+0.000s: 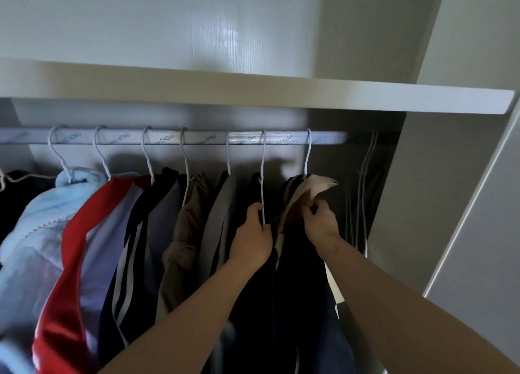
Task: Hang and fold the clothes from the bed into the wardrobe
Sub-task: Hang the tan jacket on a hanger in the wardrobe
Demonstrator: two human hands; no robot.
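A silver rail (197, 137) runs across the wardrobe with several white wire hangers on it. My left hand (251, 237) grips the wire of one white hanger (262, 176) that carries a dark garment (253, 303). Just to its right, my right hand (320, 223) pinches the beige fabric (312, 189) of a garment hung on the last loaded hanger (308, 154). Both forearms reach up from the bottom of the view.
Left along the rail hang a light blue fleece (33, 233), a red and white top (76, 233), dark striped trousers (135, 247) and a khaki piece (185, 233). Empty white hangers (365, 190) hang at the far right beside the wardrobe side panel (394, 204). A white shelf (253, 92) sits above.
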